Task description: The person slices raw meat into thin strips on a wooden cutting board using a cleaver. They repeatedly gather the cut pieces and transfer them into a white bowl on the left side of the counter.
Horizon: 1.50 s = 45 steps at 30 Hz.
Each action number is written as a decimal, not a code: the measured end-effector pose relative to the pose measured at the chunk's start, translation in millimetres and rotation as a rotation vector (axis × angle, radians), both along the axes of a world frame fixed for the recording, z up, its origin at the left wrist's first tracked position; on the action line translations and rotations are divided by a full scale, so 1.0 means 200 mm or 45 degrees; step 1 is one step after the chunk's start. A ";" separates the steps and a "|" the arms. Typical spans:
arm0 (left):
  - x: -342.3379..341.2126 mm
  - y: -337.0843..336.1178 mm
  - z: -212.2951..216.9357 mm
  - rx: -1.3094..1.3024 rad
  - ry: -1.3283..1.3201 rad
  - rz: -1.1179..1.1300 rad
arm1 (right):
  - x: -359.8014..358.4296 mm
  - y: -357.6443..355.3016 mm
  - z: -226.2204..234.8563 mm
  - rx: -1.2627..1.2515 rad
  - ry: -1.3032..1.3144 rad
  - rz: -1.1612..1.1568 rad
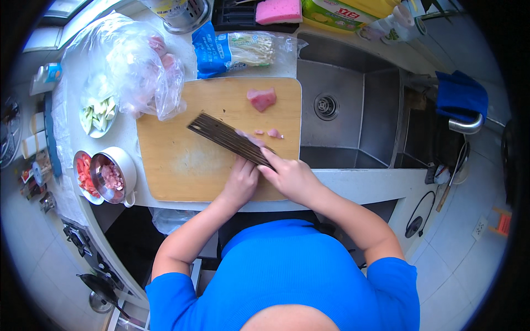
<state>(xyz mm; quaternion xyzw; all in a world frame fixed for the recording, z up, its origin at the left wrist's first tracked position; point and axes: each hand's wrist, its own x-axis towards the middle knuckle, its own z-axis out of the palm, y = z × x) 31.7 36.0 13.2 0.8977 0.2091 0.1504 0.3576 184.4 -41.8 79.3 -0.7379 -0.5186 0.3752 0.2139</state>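
My right hand [290, 175] grips the near right end of a cleaver [223, 137] with thumb and forefinger. Its dark, streaked blade lies slanted over a wooden cutting board [165, 149], with a hole near the far left corner. A pale pink strip of meat [249, 138] rests along the blade's far edge. My left hand [242, 179] is curled against the near edge of the blade, its fingertips hidden beneath. Small meat bits [275, 133] lie just beyond the blade, and a larger raw meat chunk [261, 99] sits farther back on the board.
Left of the board stand a white pot of chopped meat [130, 165], a dish of red pieces [85, 177] and a bowl of pale green slices [99, 116]. A clear plastic bag [132, 66] and packaged enoki mushrooms [251, 48] lie behind. A steel sink [342, 121] is at right.
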 end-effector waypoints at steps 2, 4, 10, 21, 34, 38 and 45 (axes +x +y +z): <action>0.00 -0.01 0.00 -0.473 -0.037 0.103 | -0.05 0.07 -0.06 0.072 -0.061 0.019; 0.00 0.01 0.00 0.043 0.016 -0.015 | 0.01 0.03 0.01 -0.023 -0.043 0.063; 0.02 0.04 0.06 0.218 -0.046 -0.022 | 0.19 -0.20 0.13 -0.146 0.355 -0.322; -0.06 -0.02 -0.05 0.172 0.032 -0.032 | 0.12 -0.36 0.21 -0.161 -0.110 0.111; -0.03 0.00 0.01 0.328 0.089 -0.013 | 0.11 -0.24 0.11 -0.174 0.006 0.071; -0.01 -0.01 0.01 0.211 0.022 -0.027 | 0.05 -0.09 0.01 -0.123 0.071 0.040; 0.01 -0.02 0.08 0.164 0.088 -0.037 | 0.13 -0.14 0.04 -0.093 0.221 -0.054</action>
